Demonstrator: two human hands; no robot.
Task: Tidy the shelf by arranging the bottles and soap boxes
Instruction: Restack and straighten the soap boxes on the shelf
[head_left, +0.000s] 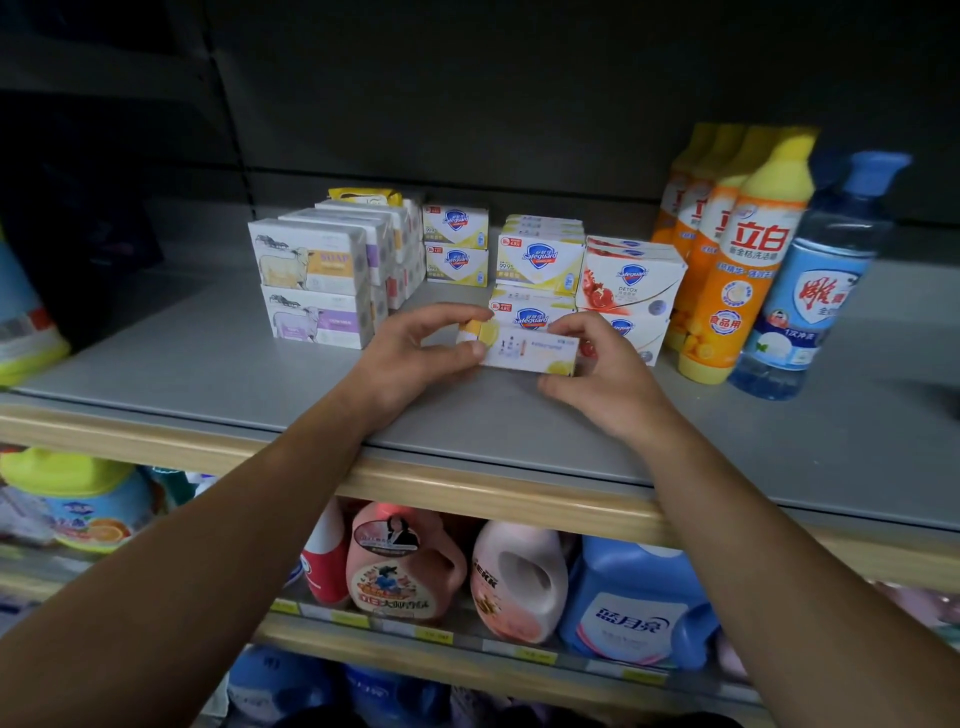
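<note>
Bare forearms reach up from the bottom edge toward a smooth grey shelf (208, 374) with a pale wood-look front lip. Both hands meet on one small white cardboard soap box (527, 354), a flat oblong printed with lemon slices, held just above the shelf surface. Gripping its left end is the left hand (415, 358), thumb below and curled fingers over the top; the right hand (597, 374) pinches the right end, its fingers bent round the far edge.

Directly behind the hands stand stacked Safeguard boxes (537, 260) in white and yellow, and just beyond the right hand sit white ones with a red pomegranate print (628, 283). Further right stand glossy orange bottles (737, 291) with tapered yellow caps (four in a row, front to back), then a clear blue-capped bottle (821, 280). Beyond the left hand are white boxes with a sheep drawing (311, 283), stacked two high. Below the forearms, on a lower shelf, sit rounded pink and blue plastic jugs (519, 582).
</note>
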